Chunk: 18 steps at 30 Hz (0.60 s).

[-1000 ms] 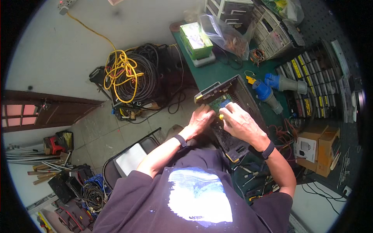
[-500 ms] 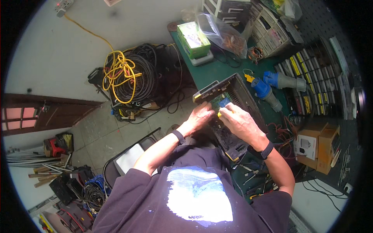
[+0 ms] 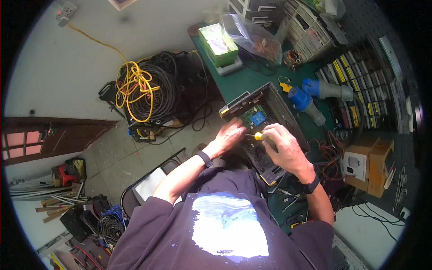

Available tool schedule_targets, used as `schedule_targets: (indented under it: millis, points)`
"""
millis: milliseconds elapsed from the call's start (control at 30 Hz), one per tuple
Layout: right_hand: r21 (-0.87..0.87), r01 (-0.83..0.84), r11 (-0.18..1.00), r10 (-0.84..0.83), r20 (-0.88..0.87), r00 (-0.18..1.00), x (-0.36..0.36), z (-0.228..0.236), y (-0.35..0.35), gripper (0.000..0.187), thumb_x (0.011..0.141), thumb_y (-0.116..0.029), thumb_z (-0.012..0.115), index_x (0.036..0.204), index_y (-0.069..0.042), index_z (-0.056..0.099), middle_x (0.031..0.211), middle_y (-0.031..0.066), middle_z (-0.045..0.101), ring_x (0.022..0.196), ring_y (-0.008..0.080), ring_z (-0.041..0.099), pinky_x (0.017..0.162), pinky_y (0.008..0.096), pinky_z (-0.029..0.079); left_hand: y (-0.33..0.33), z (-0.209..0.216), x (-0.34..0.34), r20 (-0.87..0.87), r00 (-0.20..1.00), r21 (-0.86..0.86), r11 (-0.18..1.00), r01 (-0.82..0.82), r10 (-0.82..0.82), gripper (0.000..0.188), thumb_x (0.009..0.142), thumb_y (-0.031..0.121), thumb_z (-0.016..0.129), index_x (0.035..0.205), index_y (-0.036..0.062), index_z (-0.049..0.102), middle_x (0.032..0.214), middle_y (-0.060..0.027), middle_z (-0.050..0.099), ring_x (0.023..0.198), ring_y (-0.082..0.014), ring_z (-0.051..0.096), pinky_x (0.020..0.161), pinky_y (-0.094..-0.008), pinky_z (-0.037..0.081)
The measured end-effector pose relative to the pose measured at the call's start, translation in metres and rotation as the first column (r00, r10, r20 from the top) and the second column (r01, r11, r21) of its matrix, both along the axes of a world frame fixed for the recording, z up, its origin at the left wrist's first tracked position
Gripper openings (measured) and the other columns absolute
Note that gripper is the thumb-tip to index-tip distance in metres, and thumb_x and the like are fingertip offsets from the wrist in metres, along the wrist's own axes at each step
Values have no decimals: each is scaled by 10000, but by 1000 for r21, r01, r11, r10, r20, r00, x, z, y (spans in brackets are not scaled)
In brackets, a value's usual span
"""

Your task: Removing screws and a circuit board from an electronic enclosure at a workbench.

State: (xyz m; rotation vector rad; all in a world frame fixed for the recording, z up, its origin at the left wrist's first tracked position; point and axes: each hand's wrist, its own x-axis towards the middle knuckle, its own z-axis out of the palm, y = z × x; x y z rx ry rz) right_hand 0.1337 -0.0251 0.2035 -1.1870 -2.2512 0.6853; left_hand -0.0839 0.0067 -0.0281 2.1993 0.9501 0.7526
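An open dark metal case (image 3: 291, 118) rests tilted at the edge of the green workbench, in front of me. Inside it sits a green circuit board with a blue component (image 3: 258, 119). My right hand (image 3: 288, 148) is closed around a screwdriver (image 3: 258, 136) with a yellow handle, its thin shaft pointing left. At the case's near left edge, my left hand (image 3: 230, 136) has its fingers pinched together close to the screwdriver's tip. Whatever those fingers hold is too small to make out.
Two blue industrial plugs (image 3: 302, 100) lie right of the case. Behind stand a green box (image 3: 218, 45) and a clear plastic bag (image 3: 252, 38). Cardboard boxes (image 3: 380, 164) are at the right, loose tools (image 3: 290, 202) near me. Coiled cables (image 3: 157, 85) and a chair (image 3: 135, 191) are at the left.
My right hand has drawn a little to the right and down, baring more of the screwdriver's handle and the blue component. My left hand stays at the case edge.
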Motion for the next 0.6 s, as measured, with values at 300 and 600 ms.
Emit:
schedule_targets:
  millis: [300,600]
  points:
    - [37,411,911,-411,-16,912,60,-11,-10,221,859,49,702,1041,-18,597,1016,159,627,956,368,659,860,425,528,-13,42,-3,71,983,-428,895,-122,168,238,940,236,753,1063,43,685,947,-106,673,896,-252,634,791,-354,519]
    - [13,423,906,-423,5,906,57,-21,2,231,884,-7,698,1081,-19,578,1008,171,618,939,390,650,827,439,516,-13,28,-11,322,672,-946,247,209,667,240,1053,293,610,941,81,598,760,51,434,691,-93,449,868,-374,541]
